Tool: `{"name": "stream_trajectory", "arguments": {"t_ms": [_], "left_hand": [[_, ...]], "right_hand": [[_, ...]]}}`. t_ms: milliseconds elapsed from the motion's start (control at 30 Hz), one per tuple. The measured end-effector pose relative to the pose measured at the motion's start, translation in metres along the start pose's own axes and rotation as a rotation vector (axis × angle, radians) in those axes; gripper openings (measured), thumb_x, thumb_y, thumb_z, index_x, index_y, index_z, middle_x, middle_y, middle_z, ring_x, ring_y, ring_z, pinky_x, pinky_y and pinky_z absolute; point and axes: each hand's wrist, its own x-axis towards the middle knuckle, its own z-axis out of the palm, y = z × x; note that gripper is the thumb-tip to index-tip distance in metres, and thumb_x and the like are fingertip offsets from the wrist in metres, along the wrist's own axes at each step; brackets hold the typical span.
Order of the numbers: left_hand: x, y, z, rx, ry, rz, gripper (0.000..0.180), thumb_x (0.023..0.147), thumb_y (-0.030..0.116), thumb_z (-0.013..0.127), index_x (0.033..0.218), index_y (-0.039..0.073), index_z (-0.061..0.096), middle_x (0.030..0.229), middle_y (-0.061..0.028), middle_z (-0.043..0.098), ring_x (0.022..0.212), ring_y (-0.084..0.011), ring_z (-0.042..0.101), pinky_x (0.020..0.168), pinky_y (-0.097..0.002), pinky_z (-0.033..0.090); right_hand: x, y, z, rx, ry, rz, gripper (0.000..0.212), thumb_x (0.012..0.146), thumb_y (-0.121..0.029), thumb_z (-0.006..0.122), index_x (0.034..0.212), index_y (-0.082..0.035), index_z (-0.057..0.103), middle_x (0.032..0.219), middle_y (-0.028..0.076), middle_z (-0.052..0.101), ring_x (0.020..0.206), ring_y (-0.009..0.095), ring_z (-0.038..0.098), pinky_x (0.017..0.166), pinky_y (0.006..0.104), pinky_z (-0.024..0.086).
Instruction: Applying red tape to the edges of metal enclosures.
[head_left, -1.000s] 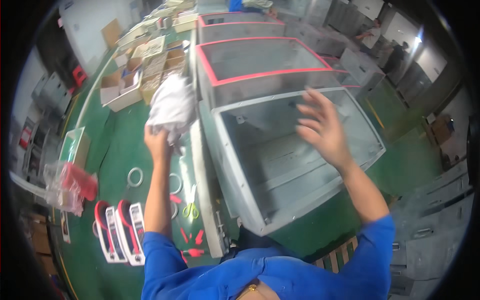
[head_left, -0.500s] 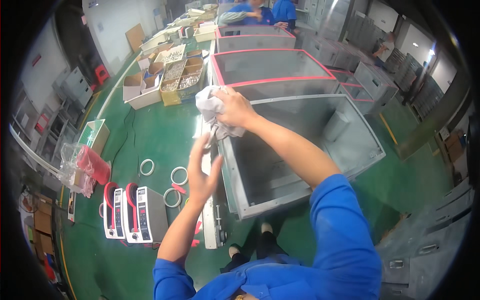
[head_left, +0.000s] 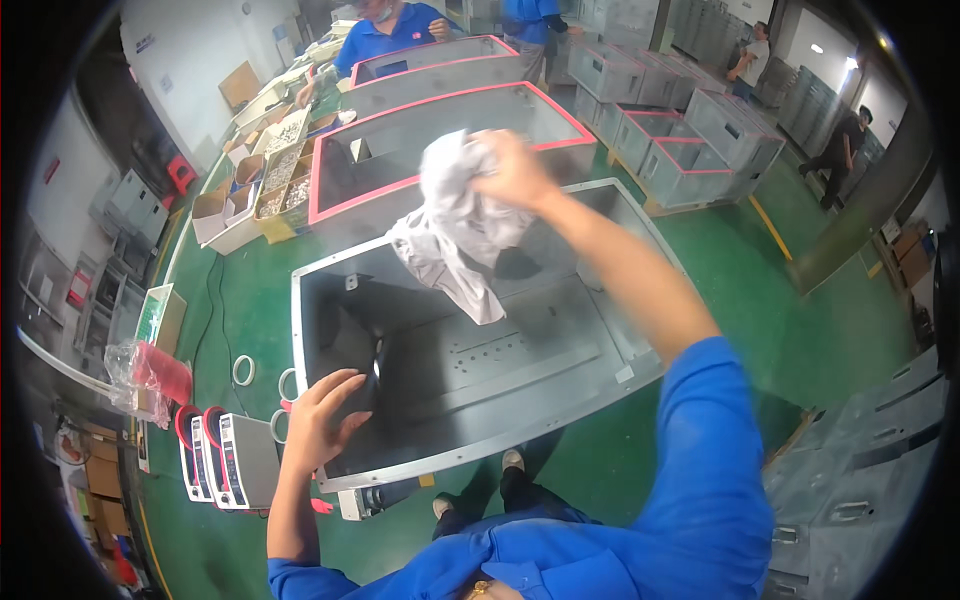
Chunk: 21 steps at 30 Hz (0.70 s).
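A large open grey metal box (head_left: 430,470) lies in front of me, its inside dark with several small holes in the bottom. My right hand (head_left: 515,172) is closed on a crumpled whitish rag (head_left: 458,215), which hangs over the far side of the box opening. At the box's near left, my left hand (head_left: 325,415) lies over the rim with fingers and thumb apart, holding nothing that I can see. Whether its palm presses on the rim cannot be told.
Beyond stand metal boxes with red-edged rims (head_left: 460,108); a co-worker in blue (head_left: 395,35) is behind them. Left are two white tape dispensers (head_left: 235,460), tape rolls (head_left: 243,370), a red roll in plastic (head_left: 160,372) and boxes of small parts (head_left: 280,180). Stacked grey boxes (head_left: 735,140) stand right.
The metal box now sits further left and turned, its left edge beneath my left hand. My right hand has lifted the rag from the box's far left corner and moved right over the opening.
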Motion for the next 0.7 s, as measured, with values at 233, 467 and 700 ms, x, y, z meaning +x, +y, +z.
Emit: {"name": "stream_trajectory", "arguments": {"t_ms": [233, 467, 700], "left_hand": [[-0.002, 0.004, 0.002, 0.147, -0.079, -0.069, 0.049, 0.062, 0.013, 0.075, 0.107, 0.005, 0.058, 0.105, -0.0112, 0.060, 0.092, -0.0293, 0.059, 0.077, -0.0364, 0.048], [0.003, 0.004, 0.006, 0.156, -0.065, -0.037, 0.052, 0.060, 0.017, 0.076, 0.108, 0.007, 0.058, 0.103, -0.0098, 0.061, 0.090, -0.0271, 0.059, 0.076, -0.0359, 0.047], [0.000, 0.006, -0.002, 0.137, -0.070, 0.037, 0.054, 0.061, 0.022, 0.076, 0.110, 0.007, 0.058, 0.101, -0.0095, 0.061, 0.089, -0.0273, 0.059, 0.076, -0.0367, 0.047]], "right_hand": [[-0.024, 0.064, -0.050, -0.503, -0.443, 0.030, 0.050, 0.059, -0.033, 0.072, 0.107, -0.019, 0.061, 0.102, 0.010, 0.060, 0.095, 0.029, 0.058, 0.081, 0.0408, 0.048], [-0.095, 0.119, -0.191, -0.300, -0.452, 0.459, 0.043, 0.057, -0.024, 0.067, 0.096, -0.006, 0.063, 0.094, 0.018, 0.064, 0.087, 0.032, 0.061, 0.079, 0.0364, 0.046], [-0.227, 0.007, -0.268, -0.066, -0.496, 0.693, 0.049, 0.057, -0.016, 0.061, 0.103, 0.000, 0.058, 0.094, 0.017, 0.063, 0.083, 0.026, 0.060, 0.077, 0.0324, 0.045]]}}
